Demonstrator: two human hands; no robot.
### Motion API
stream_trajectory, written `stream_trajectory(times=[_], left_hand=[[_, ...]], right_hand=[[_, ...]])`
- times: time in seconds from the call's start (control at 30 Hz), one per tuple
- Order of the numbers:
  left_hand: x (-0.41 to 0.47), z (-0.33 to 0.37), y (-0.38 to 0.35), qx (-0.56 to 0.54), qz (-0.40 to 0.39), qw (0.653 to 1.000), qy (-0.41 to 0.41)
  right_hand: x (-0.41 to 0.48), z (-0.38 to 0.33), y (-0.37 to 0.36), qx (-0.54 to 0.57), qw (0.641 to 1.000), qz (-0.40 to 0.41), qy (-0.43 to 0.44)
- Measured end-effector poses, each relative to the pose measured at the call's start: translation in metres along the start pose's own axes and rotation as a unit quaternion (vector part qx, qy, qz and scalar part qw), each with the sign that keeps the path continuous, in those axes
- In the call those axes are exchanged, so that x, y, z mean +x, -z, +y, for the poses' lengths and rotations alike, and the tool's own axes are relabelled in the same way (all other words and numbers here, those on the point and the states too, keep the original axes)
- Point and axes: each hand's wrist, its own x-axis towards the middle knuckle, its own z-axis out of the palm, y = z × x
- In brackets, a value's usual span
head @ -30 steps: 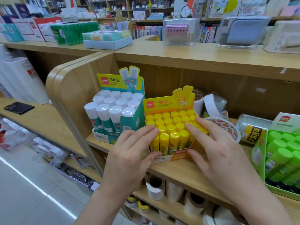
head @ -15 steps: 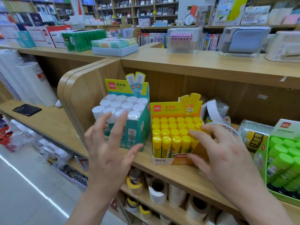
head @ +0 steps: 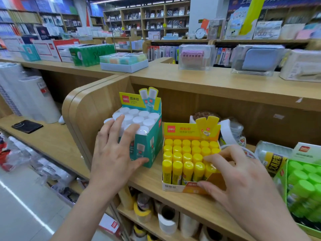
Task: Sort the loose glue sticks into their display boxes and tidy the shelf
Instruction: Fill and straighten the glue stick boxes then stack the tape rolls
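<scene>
A teal display box (head: pixel 150 145) full of white-capped glue sticks (head: pixel 139 115) stands at the left end of the wooden shelf (head: pixel 147 181). My left hand (head: pixel 112 157) lies spread over its front, fingertips on the caps and thumb at its lower corner. To its right sits a yellow display box (head: pixel 189 132) packed with yellow glue sticks (head: pixel 185 153). My right hand (head: pixel 243 180) grips that box's right front corner, with the thumb on the front panel and the curled index finger over the sticks. A green box (head: pixel 282 173) of green-capped sticks (head: pixel 304 180) is at the far right.
Tape rolls (head: pixel 232 131) and a wrapped tape pack (head: pixel 271 157) crowd the shelf behind the yellow box. The rounded side panel (head: pixel 81 110) closes the shelf's left end. More rolls (head: pixel 166 218) fill the shelf below. Boxed goods (head: pixel 124 62) sit on the top board.
My left hand left the yellow box's front and moved left onto the teal box. My right hand stayed at the yellow box's right side and curled round its corner.
</scene>
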Motion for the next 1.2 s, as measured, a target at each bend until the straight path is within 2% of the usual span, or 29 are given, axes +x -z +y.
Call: stream_trajectory(times=[0.13,0.33,0.53,0.83,0.9,0.97,1.0,1.07,1.13,1.2], left_hand=[[0.012,0.01,0.001,-0.044,-0.011,0.999,0.003],[0.018,0.003,-0.007,-0.035,-0.029,0.999,-0.004],[0.02,0.001,-0.001,0.036,0.001,0.999,-0.02],[0.024,0.018,0.0,0.081,-0.02,0.996,0.039],[0.018,0.026,0.007,0.083,0.017,0.996,0.013],[0.006,0.043,0.017,-0.028,0.061,0.997,-0.046],[-0.001,0.057,0.023,-0.128,0.04,0.989,-0.058],[-0.011,0.081,0.027,-0.271,-0.064,0.958,-0.074],[-0.018,0.093,0.016,-0.269,-0.129,0.949,-0.101],[-0.019,0.091,0.003,-0.209,-0.114,0.961,-0.14]], right_hand=[[0.002,0.003,0.003,-0.014,1.0,0.0,0.001],[0.002,0.006,0.007,-0.002,1.0,0.014,0.013],[0.002,0.011,0.005,0.027,0.999,0.02,0.037],[0.009,0.016,0.001,0.087,0.996,0.022,0.022],[0.014,0.02,0.01,0.124,0.992,0.03,0.016],[0.026,0.021,0.021,0.151,0.988,0.042,0.01],[0.034,0.021,0.025,0.153,0.987,0.044,0.013],[0.055,0.018,0.032,0.125,0.992,0.015,0.032],[0.077,0.016,0.032,0.076,0.994,-0.056,0.057],[0.092,0.015,0.028,0.023,0.988,-0.136,0.074]])
